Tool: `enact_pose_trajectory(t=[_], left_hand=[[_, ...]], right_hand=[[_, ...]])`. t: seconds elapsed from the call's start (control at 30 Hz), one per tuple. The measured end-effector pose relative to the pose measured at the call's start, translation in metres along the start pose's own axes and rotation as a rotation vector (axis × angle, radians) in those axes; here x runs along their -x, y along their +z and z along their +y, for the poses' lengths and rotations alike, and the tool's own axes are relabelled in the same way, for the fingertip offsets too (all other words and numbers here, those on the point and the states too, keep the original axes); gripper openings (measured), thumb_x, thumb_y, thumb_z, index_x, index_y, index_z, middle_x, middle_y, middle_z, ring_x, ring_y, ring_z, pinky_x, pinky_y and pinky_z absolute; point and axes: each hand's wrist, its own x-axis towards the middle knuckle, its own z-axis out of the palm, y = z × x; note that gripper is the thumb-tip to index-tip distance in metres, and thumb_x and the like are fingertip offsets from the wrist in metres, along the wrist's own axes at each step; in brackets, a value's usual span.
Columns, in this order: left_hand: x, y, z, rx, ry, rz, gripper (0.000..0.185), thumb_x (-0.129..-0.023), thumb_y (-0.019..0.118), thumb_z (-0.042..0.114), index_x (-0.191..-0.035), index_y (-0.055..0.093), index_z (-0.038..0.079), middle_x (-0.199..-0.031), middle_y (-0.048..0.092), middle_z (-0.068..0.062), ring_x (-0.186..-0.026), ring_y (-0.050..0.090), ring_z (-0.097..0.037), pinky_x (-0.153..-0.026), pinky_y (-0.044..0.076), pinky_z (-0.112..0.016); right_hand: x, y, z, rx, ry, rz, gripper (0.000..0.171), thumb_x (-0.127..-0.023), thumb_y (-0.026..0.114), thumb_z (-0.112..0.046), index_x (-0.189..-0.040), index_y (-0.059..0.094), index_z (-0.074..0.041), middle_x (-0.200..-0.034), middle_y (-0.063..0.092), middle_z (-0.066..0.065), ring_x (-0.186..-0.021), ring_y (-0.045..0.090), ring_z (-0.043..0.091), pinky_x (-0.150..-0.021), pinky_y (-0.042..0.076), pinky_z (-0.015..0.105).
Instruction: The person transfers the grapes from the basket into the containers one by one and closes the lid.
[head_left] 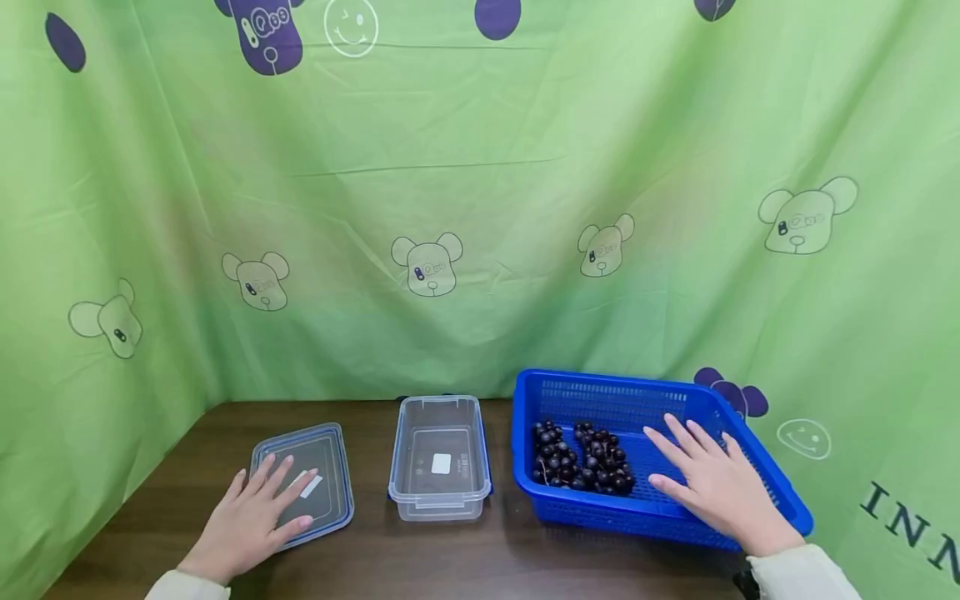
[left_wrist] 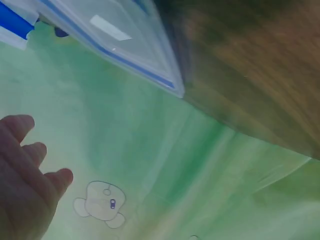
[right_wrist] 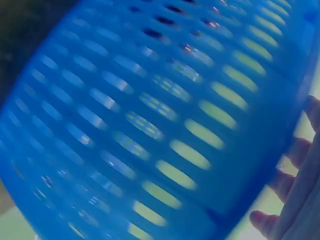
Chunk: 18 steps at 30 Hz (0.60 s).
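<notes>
Two hands are out over the counter [head_left: 420, 558], and both are spread flat. The left hand [head_left: 255, 512] lies at about 8 o'clock in the head view, its straight fingers resting on the near edge of a clear lid [head_left: 303, 483] with a blue rim and a small white label; the grip is relaxed and holds nothing. From the left wrist view the same lid [left_wrist: 117, 42] shows as a tilted, blurred corner at 12 o'clock, with the left hand's fingertips [left_wrist: 30, 150] at 8 o'clock against the green cloth.

Over at 4 o'clock in the head view, the right hand [head_left: 716, 483] lies inside the blue basket [head_left: 600, 392], fingers fanned out and straight, palm down on the mesh floor; that grip too is loose and clasps nothing. A heap of dark grapes [head_left: 581, 458] sits in the basket's left half, just beside the fingertips, though whether skin meets fruit cannot be told. The right wrist view is filled with the basket's slotted wall [right_wrist: 150, 120], blurred, with fingertips [right_wrist: 295, 190] at 4 o'clock.

Between lid and basket stands a clear container [head_left: 440, 458], uncovered, with a white label on its floor, near the basket's left wall. A green curtain [head_left: 480, 208] printed with bears hangs behind everything.
</notes>
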Motion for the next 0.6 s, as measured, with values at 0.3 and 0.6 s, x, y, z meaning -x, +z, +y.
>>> enact_pose_trajectory(t=[0.3, 0.6], left_hand=[[-0.027, -0.017, 0.01, 0.225, 0.078, -0.202, 0.062, -0.092, 0.056, 0.048, -0.142, 0.047, 0.014, -0.141, 0.046, -0.023, -0.13, 0.036, -0.05, -0.097, 0.031, -0.069], [-0.052, -0.01, 0.032, 0.329, 0.088, -0.267, 0.064, -0.094, 0.05, 0.051, -0.145, 0.043, 0.012, -0.145, 0.041, -0.021, -0.134, 0.03, -0.048, -0.1, 0.029, -0.067]], right_hand=[[-0.023, -0.022, 0.004, -0.211, 0.072, -0.154, 0.061, -0.099, 0.044, -0.046, -0.144, 0.042, -0.006, -0.146, 0.031, 0.032, -0.129, 0.022, 0.061, -0.097, 0.016, 0.075], [-0.042, -0.03, 0.004, -0.569, 0.117, -0.259, 0.07, -0.101, 0.043, -0.039, -0.15, 0.018, 0.004, -0.149, 0.008, 0.04, -0.132, 0.009, 0.061, -0.096, 0.014, 0.077]])
